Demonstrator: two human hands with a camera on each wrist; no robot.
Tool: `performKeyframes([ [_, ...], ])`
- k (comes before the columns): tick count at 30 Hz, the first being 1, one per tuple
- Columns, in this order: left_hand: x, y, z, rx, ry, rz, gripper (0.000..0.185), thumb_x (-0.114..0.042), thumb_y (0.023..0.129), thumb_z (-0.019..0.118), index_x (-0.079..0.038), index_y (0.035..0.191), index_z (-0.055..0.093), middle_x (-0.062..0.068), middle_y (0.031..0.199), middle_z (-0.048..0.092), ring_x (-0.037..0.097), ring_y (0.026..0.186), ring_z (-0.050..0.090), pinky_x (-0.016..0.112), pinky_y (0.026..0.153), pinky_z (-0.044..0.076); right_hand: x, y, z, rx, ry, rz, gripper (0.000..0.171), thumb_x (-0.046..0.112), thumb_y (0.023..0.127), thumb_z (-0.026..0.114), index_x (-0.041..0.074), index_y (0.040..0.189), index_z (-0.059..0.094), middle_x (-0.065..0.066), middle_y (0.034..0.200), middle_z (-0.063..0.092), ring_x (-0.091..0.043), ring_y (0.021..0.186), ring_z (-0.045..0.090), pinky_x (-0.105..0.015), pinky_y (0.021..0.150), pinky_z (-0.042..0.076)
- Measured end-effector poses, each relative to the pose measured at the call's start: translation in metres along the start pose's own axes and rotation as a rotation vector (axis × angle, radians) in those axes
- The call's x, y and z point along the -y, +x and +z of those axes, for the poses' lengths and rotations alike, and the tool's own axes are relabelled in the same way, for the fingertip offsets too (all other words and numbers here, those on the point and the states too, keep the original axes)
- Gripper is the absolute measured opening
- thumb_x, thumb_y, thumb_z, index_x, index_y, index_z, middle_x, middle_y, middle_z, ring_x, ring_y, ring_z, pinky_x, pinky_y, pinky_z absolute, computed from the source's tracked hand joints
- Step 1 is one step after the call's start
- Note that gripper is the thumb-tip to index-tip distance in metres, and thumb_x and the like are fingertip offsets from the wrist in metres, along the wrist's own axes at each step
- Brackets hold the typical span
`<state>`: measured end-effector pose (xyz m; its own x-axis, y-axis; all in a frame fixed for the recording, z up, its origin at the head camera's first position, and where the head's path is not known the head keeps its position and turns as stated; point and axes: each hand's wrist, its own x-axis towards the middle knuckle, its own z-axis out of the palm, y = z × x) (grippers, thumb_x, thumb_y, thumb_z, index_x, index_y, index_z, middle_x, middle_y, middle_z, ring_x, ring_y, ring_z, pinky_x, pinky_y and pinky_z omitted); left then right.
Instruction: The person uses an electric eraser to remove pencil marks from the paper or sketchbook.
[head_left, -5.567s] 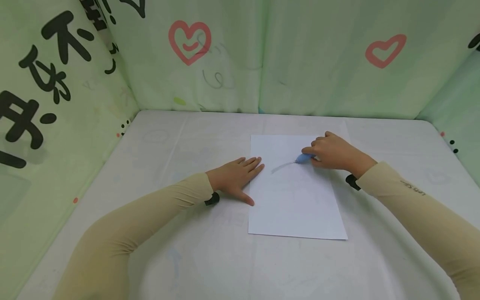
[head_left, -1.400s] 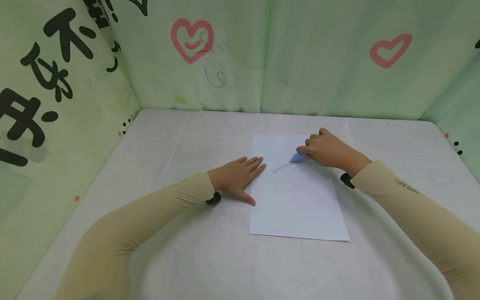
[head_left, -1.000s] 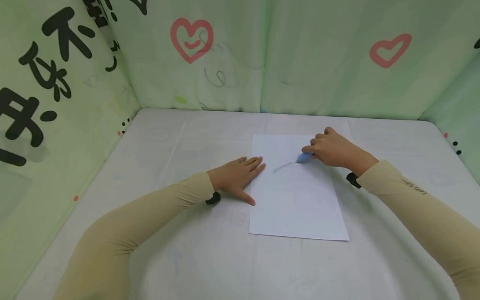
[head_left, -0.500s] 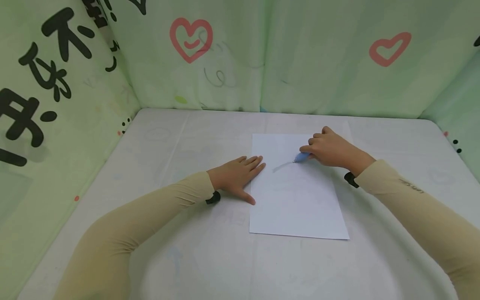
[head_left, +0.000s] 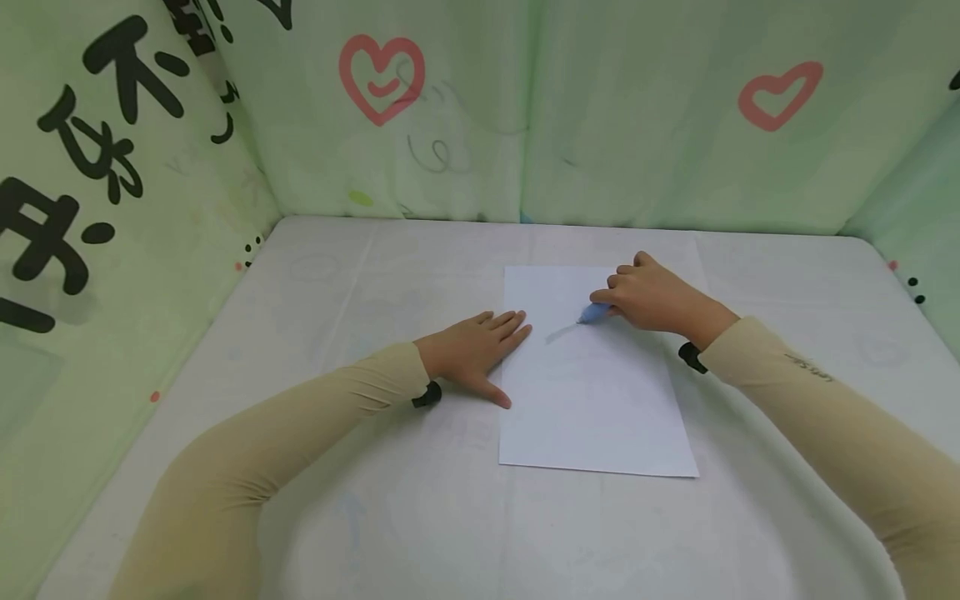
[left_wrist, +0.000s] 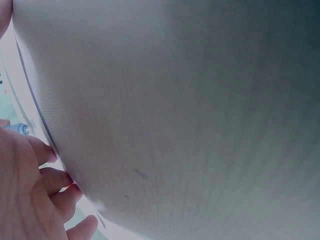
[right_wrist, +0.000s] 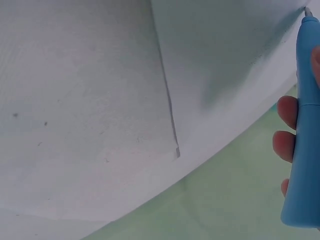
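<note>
- Pale grey table (head_left: 390, 275) in front of you carries one sheet of white paper (head_left: 600, 417), one blue pen (head_left: 595, 313) and your two hands.
- Your right hand (head_left: 651, 298) has its fingers curled round the blue pen, pinching it low on the barrel; the tip rests on the upper part of the paper, at the end of a faint grey stroke (head_left: 561, 333).
- Your left hand (head_left: 471, 357) lies flat with fingers straight and together, the fingertips on the paper's left edge, well apart from the pen.
- Both arms wear beige sleeves (head_left: 315, 417).
- Green padded walls (head_left: 637, 150) close the table in on three sides, showing two red hearts (head_left: 381, 77) and black characters on the left.
</note>
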<state>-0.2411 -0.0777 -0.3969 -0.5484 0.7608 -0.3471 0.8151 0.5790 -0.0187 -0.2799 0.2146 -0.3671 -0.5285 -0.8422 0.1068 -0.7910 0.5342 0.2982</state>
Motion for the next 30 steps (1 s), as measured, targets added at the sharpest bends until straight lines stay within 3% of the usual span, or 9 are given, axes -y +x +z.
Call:
performKeyframes([
  [9,0.001,-0.002,-0.001,-0.007,-0.007,0.004,0.111,-0.077,0.077,0.048,-0.008,0.152,0.004,0.012,0.160,0.002,0.024,0.148,0.005,0.041,0.120,0.011,-0.005,-0.011,0.000,0.001,0.013,0.016,0.022,0.013,0.073,0.079,0.015,0.093,0.069,-0.004,0.069,0.061,-0.020,0.064,0.053,-0.038,0.067,0.037],
  [17,0.000,-0.001,0.000,-0.004,-0.006,0.002,0.111,-0.077,0.077,0.048,-0.008,0.152,0.003,0.012,0.160,0.001,0.023,0.148,0.004,0.040,0.120,0.011,-0.001,-0.004,0.001,-0.018,0.028,0.000,0.024,0.012,0.072,0.079,0.014,0.094,0.069,-0.004,0.067,0.060,-0.020,0.063,0.051,-0.037,0.066,0.036],
  [30,0.002,0.001,0.003,-0.009,0.005,0.001,0.112,-0.078,0.077,0.047,-0.008,0.152,0.003,0.011,0.160,0.001,0.023,0.148,0.005,0.040,0.120,0.011,-0.005,-0.011,0.002,0.022,0.022,0.018,0.023,0.013,0.074,0.078,0.016,0.095,0.069,-0.004,0.070,0.062,-0.020,0.065,0.054,-0.041,0.068,0.040],
])
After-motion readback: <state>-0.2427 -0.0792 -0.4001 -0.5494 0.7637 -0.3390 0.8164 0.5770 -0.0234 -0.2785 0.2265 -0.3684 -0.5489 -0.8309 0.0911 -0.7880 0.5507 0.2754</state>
